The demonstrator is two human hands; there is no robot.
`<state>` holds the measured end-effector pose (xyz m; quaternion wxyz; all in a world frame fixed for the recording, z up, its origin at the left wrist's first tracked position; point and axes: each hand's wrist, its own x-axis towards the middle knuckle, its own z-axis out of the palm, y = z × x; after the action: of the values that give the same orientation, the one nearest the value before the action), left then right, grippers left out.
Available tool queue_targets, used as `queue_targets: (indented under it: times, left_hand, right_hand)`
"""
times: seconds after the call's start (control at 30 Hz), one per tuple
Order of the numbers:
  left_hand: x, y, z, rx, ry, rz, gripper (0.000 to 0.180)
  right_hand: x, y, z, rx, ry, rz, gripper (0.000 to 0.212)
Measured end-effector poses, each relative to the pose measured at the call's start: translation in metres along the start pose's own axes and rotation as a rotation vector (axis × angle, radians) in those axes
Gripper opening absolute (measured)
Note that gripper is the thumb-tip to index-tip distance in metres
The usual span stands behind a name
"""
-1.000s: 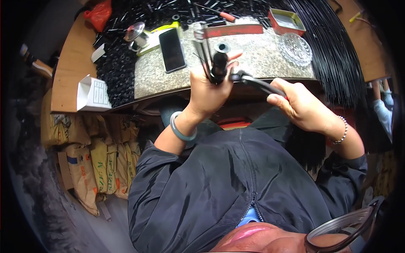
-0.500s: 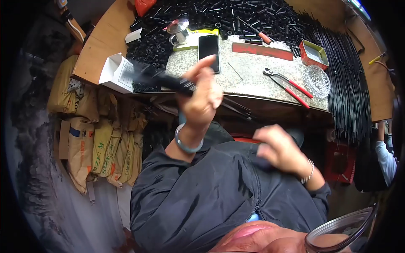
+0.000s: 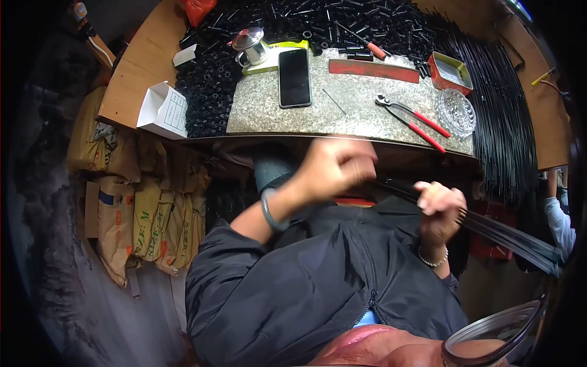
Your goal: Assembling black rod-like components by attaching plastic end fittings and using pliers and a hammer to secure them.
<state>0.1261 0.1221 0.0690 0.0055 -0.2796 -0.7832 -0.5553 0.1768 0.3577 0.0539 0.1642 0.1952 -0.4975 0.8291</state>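
Note:
My right hand (image 3: 440,211) is closed around a bundle of thin black rods (image 3: 513,235), held in front of my jacket below the table edge. The bundle's long end slants down to the right, its tip smeared by motion. Its short end points left toward my left hand (image 3: 339,162), which is curled and blurred beside that end. Whether the left fingers touch the rods or hold something else is not clear. On the table above lie red-handled pincers (image 3: 416,122), a thin loose rod (image 3: 334,101) and a black phone (image 3: 295,77).
Black small parts (image 3: 269,18) heap along the back, with a large pile of black rods (image 3: 489,110) at the right. A glass dish (image 3: 456,113), red tin (image 3: 451,72), red bar (image 3: 373,70), metal cup (image 3: 251,46) and white box (image 3: 164,111) stand around. Sacks (image 3: 116,226) stand at left.
My left hand has swung right and down from the table's front edge, where it held a blurred black thing. My right hand has moved right and now grips the rod bundle.

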Motion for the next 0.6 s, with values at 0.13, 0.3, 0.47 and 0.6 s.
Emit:
queue_targets:
  times: [0.13, 0.3, 0.47, 0.6]
  left_hand:
    - [0.057, -0.103, -0.066, 0.899, 0.600, -0.262, 0.072]
    - [0.088, -0.138, -0.083, 0.914, 0.575, -0.580, 0.092]
    - [0.097, -0.128, -0.080, 0.888, 0.568, -0.686, 0.097]
    - [0.106, -0.123, -0.074, 0.931, 0.591, -0.728, 0.097]
  right_hand:
    - [-0.027, 0.063, -0.004, -0.116, -0.012, 0.291, 0.018]
    - [-0.019, 0.070, 0.001, -0.203, -0.094, 0.374, 0.011]
    - [0.027, 0.037, 0.012, -0.117, -0.207, 0.215, 0.018]
    - [0.041, 0.037, 0.018, -0.086, -0.256, 0.188, 0.021]
